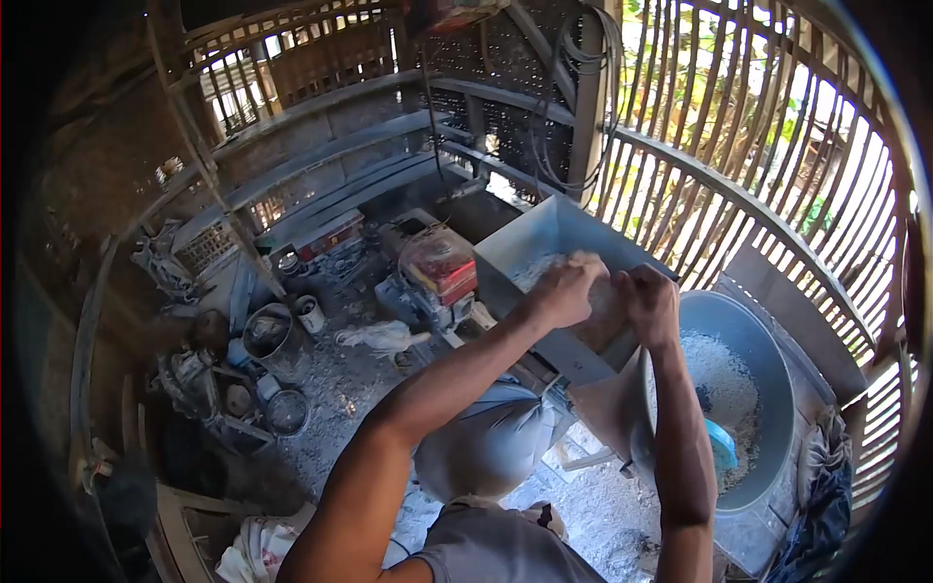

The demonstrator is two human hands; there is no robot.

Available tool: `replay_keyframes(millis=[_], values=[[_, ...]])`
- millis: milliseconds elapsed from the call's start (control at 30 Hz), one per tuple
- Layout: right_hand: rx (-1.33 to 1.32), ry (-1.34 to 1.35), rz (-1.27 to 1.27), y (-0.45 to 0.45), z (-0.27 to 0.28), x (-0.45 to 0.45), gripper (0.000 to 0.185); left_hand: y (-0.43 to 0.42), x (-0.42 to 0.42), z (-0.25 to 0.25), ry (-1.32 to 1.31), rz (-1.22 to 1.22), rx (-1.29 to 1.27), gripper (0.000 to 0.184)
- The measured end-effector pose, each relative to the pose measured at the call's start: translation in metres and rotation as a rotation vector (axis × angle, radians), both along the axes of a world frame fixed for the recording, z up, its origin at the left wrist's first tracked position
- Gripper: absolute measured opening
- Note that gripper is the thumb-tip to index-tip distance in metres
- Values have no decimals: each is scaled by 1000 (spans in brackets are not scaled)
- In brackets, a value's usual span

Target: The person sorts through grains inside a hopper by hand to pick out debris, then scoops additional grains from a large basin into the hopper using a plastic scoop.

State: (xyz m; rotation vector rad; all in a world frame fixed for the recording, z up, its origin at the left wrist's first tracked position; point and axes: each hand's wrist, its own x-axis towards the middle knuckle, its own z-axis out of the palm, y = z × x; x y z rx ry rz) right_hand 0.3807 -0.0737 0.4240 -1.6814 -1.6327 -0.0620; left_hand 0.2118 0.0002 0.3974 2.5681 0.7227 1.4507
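My left hand [569, 291] and my right hand [649, 303] are raised side by side over a metal hopper [554, 229], both with fingers curled closed. A blurred, brownish, see-through thing hangs between them, too smeared to name. Pale powdery material [533, 271] lies inside the hopper, partly hidden behind my left hand. Right of my right forearm stands a large round basin [777, 457] with whitish grains [724, 384] in it. A turquoise plastic piece [721, 445], perhaps a scoop, rests on these grains. Under the machine's outlet, a full grey sack [486, 449] bulges below my forearms.
A red engine [445, 275] sits left of the hopper. Buckets [272, 340] and cluttered cans stand at the left on the powder-covered floor [340, 408]. Slatted bamboo walls [719, 126] enclose the right side. Dark cloth [821, 505] hangs beside the basin.
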Motion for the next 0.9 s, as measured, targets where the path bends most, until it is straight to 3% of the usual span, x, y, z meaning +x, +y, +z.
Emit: replay_keyframes(millis=[33,100,133,200,233,267,333,400,467,533,567,667,700,800,833,900], values=[[115,112,21,-1,9,-8,17,-2,-2,13,-66,-7,88,19],[291,328,113,-8,23,-15,19,-13,-5,35,-149,-16,-55,19],[248,419,190,-5,12,-9,19,-18,-6,40,-186,-34,-130,20],[-17,85,85,12,-32,1,24,-7,-6,6,254,163,-193,20],[-269,-96,40,7,-14,-1,26,-8,-7,9,323,148,-341,17],[-13,154,73,3,-12,-11,22,-8,-7,14,397,131,-479,15],[139,212,46,-1,4,-18,21,-9,-8,17,132,119,-210,15],[209,289,38,-5,10,-23,21,-10,-7,21,-8,28,-318,19],[2,-3,28,8,-24,-9,23,-14,-2,13,197,142,-325,17],[152,100,20,0,-7,-15,24,-12,-3,17,289,175,-367,14],[224,156,23,-2,0,-20,25,-14,-5,21,124,105,-158,14],[211,162,-41,-2,5,-19,25,3,-4,7,48,141,-138,12],[106,65,19,1,-2,-18,26,-4,-6,5,147,53,-175,17],[261,156,46,8,-4,-15,24,-4,-7,25,191,45,-240,16],[342,131,57,1,10,-15,19,-1,-7,22,34,-80,-149,20],[251,89,89,8,7,-9,16,-4,-4,19,30,-7,2,21]])
